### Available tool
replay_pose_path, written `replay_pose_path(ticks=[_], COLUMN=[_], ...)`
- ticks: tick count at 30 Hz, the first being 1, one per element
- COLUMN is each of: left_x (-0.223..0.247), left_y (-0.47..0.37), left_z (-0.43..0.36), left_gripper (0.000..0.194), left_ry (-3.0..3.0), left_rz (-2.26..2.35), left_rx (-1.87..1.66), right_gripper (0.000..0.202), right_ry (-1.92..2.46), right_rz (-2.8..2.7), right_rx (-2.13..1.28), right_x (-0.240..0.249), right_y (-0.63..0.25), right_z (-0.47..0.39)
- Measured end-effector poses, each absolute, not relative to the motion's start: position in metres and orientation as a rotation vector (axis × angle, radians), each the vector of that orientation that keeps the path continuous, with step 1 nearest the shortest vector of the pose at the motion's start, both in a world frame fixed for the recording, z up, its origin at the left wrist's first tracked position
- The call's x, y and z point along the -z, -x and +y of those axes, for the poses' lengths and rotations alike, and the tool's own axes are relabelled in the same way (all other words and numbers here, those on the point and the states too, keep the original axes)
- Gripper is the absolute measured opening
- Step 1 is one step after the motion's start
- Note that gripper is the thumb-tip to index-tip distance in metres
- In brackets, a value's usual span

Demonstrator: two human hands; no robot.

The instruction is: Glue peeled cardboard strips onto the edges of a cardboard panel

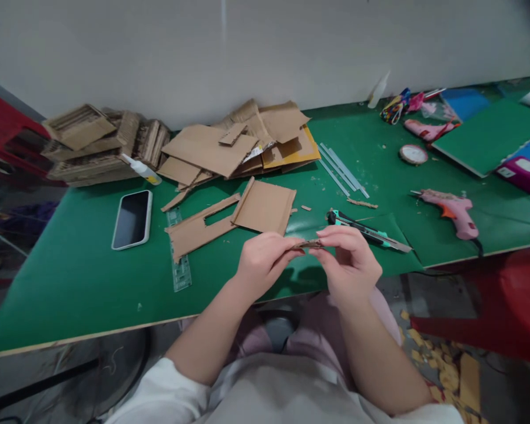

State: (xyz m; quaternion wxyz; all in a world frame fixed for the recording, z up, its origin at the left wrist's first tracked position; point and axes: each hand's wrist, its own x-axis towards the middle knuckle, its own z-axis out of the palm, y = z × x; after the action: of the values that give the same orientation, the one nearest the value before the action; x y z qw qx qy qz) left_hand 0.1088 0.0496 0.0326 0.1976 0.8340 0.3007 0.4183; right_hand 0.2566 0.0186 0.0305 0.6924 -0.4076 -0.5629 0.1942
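Note:
A small strip of cardboard (308, 244) is stretched between my two hands, just above the table's front edge. My left hand (265, 259) pinches its left end between thumb and fingers. At the other end, my right hand (350, 259) grips it the same way. Behind my hands lies a folded cardboard piece (265, 206) with raised edges. To its left is a flat cardboard piece (198, 228) with a cut-out, resting over a clear ruler (182, 275). A black and green utility knife (371, 231), blade out, lies just beyond my right hand.
Cardboard sheets (207, 147) and stacked cardboard frames (97, 144) line the wall. A phone (132, 219) and a glue bottle (142, 169) are at left. Glue sticks (342, 171), a pink glue gun (453, 212) and a tape roll (413, 154) lie at right. A red stool (523, 288) stands right.

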Motion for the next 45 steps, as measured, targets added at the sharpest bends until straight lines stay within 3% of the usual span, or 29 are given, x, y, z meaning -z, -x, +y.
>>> replay_pose_path(ticks=[14, 20, 25, 30, 37, 45], left_x=[-0.041, -0.044, -0.048, -0.039, -0.025, -0.019], left_y=[-0.108, -0.108, -0.114, -0.123, -0.117, -0.117], left_z=[0.044, 0.045, 0.045, 0.045, 0.044, 0.037], left_gripper=[0.020, 0.019, 0.027, 0.030, 0.032, 0.040], left_ry=[-2.485, -2.332, -1.734, -1.266, -1.056, -0.932], left_rz=[0.899, 0.944, 0.985, 0.980, 0.955, 0.930], left_rx=[-1.064, -0.885, -0.583, -0.587, -0.469, -0.495], right_gripper=[0.026, 0.021, 0.029, 0.011, 0.021, 0.029], right_ry=[0.922, 0.956, 1.208, 1.198, 1.226, 1.267], right_rz=[-1.356, -1.202, -1.053, -0.958, -0.932, -0.933], right_rx=[-0.328, -0.500, -0.721, -1.146, -1.052, -1.399], right_x=[-0.029, -0.025, -0.023, -0.019, -0.015, -0.007], right_y=[-0.260, -0.257, -0.259, -0.265, -0.267, -0.257], right_z=[0.018, 0.018, 0.024, 0.034, 0.041, 0.043])
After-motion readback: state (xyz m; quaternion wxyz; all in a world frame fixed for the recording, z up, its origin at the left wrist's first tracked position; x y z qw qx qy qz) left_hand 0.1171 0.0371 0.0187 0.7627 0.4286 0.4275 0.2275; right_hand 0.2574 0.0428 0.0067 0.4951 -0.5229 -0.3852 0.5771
